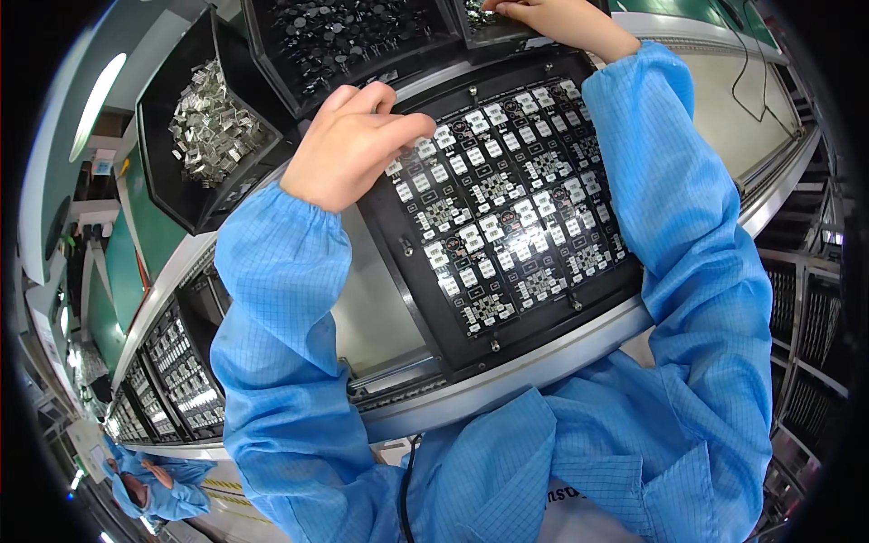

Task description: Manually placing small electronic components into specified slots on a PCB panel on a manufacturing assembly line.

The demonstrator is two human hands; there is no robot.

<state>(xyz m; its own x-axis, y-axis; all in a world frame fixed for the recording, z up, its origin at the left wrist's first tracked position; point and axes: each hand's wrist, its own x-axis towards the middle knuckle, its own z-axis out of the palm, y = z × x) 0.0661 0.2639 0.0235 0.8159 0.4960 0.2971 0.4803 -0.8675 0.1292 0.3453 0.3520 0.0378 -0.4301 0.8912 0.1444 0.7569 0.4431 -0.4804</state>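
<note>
A black carrier frame point(418, 294) lies in front of me, holding dark circuit boards point(502, 217) with rows of white and silver parts. My left hand point(353, 145) is over the frame's far left corner, its fingers curled and the index finger bent down to the boards. Whatever those fingers grip, if anything, is hidden. My right hand point(570, 23) reaches to a small black bin point(489, 32) of small greenish parts at the far edge. Its thumb and fingertips come together there, partly cut off by the picture's top edge, and I cannot make out anything between them.
At the far left stands a black bin of silver metal parts point(213, 127). Beside it, a larger black bin holds dark round components point(339, 36). A metal conveyor rail point(534, 357) runs along the near side. More loaded carriers point(181, 366) sit down the line, near a person in blue point(163, 480).
</note>
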